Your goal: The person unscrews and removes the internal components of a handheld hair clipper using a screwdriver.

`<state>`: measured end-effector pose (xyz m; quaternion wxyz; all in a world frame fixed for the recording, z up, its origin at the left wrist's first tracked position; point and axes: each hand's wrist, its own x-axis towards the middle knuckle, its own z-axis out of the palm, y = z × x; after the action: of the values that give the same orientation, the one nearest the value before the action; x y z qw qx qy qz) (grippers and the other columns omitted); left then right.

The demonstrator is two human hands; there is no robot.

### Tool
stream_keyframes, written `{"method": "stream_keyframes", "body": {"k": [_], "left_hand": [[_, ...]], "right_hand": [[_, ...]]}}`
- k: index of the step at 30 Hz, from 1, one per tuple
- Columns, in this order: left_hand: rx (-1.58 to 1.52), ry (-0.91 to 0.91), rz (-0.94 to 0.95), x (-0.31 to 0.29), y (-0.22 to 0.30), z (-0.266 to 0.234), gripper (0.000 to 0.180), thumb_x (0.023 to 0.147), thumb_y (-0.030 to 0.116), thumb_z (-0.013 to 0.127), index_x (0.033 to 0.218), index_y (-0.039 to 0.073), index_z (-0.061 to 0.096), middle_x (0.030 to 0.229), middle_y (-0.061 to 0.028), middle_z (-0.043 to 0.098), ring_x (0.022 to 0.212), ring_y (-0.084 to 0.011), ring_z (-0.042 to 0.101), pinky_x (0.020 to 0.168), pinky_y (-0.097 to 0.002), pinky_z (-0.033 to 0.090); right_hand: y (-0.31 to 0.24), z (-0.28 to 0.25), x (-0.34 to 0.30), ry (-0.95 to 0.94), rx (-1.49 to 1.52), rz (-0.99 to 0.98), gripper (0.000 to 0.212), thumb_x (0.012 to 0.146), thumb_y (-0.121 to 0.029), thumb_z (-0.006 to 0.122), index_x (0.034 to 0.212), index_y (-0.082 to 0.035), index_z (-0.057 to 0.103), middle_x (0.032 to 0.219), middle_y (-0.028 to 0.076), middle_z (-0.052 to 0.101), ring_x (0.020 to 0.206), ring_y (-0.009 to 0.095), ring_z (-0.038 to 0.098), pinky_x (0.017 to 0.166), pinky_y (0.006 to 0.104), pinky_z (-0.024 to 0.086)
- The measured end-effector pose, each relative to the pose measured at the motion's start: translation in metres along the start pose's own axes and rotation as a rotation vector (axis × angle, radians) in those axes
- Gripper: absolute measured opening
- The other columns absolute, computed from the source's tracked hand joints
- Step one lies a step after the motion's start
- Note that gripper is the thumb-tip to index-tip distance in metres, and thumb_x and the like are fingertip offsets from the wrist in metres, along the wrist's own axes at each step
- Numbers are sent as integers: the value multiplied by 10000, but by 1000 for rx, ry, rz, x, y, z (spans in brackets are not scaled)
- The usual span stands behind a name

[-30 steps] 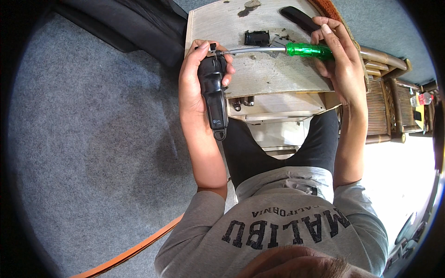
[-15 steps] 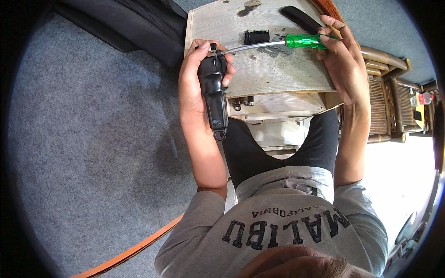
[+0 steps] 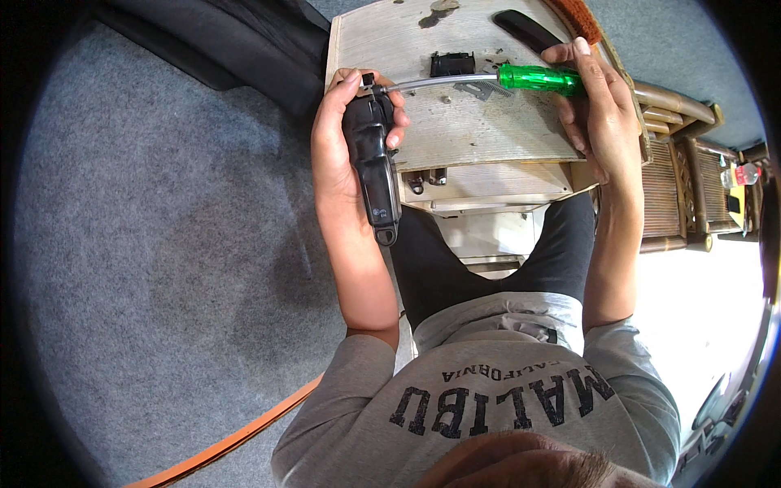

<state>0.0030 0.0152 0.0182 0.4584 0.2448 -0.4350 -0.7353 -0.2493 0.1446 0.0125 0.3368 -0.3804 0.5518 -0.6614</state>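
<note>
Well, on the left, a dark cloth point(image 3: 220, 49) runs off the top of the view, so only part of it shows. The left hand point(image 3: 329, 138) is next, its fingers clamped on a black clipper-shaped casing point(image 3: 374, 163) held upright just over the left edge of the tabletop point(image 3: 488, 134); some fingers pass behind the casing and cannot be seen. Under the tabletop, an open compartment point(image 3: 496, 179) holds a few small dark, shiny pieces at its left end, too shadowed to identify. Above it lie a black plastic part point(image 3: 452, 63) and a toothed metal plate point(image 3: 482, 89). A screwdriver point(image 3: 533, 79) reaches from the casing's top to the right; how its tip meets the casing is too small to make out. The fingers of the right hand point(image 3: 610, 118) are around the handle's end and hide it; how tightly I cannot tell. Behind them, a long black piece point(image 3: 527, 29) is partly covered. Far right, a clear bottle point(image 3: 740, 174) shows red; its contents are unclear.
</note>
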Motion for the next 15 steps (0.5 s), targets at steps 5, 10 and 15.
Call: {"method": "stream_keyframes", "body": {"k": [5, 10, 15], "left_hand": [[-1, 8, -5, -1, 0, 2, 246, 1065, 293, 633, 1093, 48, 633, 897, -140, 720, 727, -199, 707, 545, -279, 529], [53, -14, 16, -2, -1, 3, 240, 1062, 289, 639, 1090, 52, 630, 896, -144, 721, 729, -202, 709, 541, -279, 529], [47, -9, 11, -2, 0, 3, 240, 1060, 291, 640, 1091, 54, 630, 901, -145, 720, 728, -200, 710, 543, -280, 531]], "right_hand": [[8, 7, 0, 89, 62, -50, 318, 1138, -341, 582, 1334, -97, 633, 886, -45, 562, 633, 18, 431, 541, 167, 331], [11, 4, 1, 78, 13, -136, 341, 1107, -262, 594, 1395, -80, 578, 1076, -7, 616, 698, 41, 493, 592, 198, 382], [12, 2, 3, 25, 127, -94, 346, 1128, -309, 578, 1379, -71, 599, 976, 0, 641, 683, 48, 531, 587, 206, 384]]}}
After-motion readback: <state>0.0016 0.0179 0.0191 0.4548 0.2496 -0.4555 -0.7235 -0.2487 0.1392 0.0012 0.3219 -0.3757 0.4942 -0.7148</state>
